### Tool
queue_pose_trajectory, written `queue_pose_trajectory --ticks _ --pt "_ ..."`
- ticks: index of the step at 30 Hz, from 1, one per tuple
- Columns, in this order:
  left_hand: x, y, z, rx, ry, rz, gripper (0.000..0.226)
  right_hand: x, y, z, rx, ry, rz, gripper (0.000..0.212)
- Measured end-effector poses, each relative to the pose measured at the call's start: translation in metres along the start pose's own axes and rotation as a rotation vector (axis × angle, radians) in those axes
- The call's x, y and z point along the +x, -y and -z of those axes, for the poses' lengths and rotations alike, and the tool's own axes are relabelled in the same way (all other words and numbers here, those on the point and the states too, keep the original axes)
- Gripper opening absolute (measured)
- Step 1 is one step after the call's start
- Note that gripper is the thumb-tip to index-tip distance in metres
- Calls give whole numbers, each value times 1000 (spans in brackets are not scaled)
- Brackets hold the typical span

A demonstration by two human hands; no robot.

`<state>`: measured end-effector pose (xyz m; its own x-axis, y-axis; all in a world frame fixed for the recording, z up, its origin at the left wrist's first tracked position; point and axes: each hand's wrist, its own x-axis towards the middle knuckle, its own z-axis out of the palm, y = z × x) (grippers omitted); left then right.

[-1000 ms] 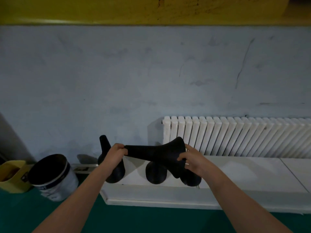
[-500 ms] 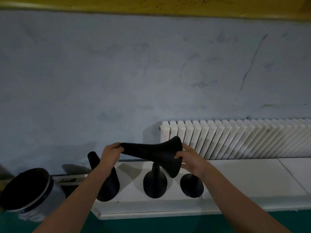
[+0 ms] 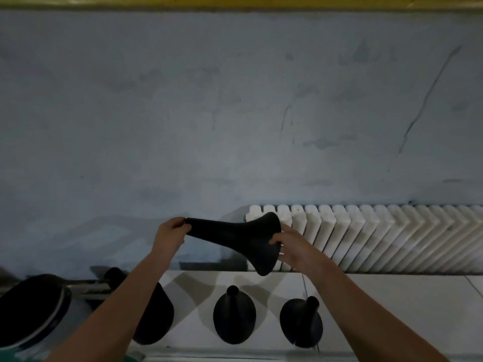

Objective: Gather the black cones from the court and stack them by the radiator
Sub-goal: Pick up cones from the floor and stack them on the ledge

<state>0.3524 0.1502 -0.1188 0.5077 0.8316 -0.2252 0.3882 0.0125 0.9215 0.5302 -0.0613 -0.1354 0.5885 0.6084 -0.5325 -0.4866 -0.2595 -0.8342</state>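
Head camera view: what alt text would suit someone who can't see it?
Two hands hold a black cone sideways before a white radiator, the left hand pinching its narrow tip, the right hand gripping its wide base. Three more cones stand on the pale ledge below.

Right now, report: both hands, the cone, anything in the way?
Left hand pinches the held cone at its tip; right hand grips its base. Cone sideways, above three standing cones. Nothing blocking.

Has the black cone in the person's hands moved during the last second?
Yes, upward. The wide end of the held cone now nearly reaches the top edge of the radiator; a second ago it hung clearly lower.
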Motion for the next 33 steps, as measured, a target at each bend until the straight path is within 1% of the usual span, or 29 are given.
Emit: queue_pose_trajectory --ticks 1,3,5,10,19,23,26,30,32,33 --pt "8 -1 -3 42 -12 -11 11 10 3 1 -2 5 -8 59" --pt "20 -3 -7 123 -32 -21 21 25 8 1 -15 10 -20 59" --pt "30 -3 -10 161 -46 -8 26 37 12 0 -26 13 -43 57" --pt "60 2 -7 239 -59 -5 25 61 10 -8 -4 57 -93 46" --pt "105 6 4 274 -25 -4 31 85 -9 -29 76 16 -178 38" --pt "108 12 3 303 7 -63 28 89 -31 -34 69 23 -246 35" --pt "108 21 -1 370 75 -92 28 94 -59 -36 116 1 -337 36" --pt "102 34 -12 439 114 -120 30 96 -90 -47 204 -98 -420 28" --pt "99 40 -16 443 124 -128 30 98 -102 -53 213 -151 -454 21" --pt "97 42 -18 448 133 -135 31 98 -107 -56 205 -169 -469 21"
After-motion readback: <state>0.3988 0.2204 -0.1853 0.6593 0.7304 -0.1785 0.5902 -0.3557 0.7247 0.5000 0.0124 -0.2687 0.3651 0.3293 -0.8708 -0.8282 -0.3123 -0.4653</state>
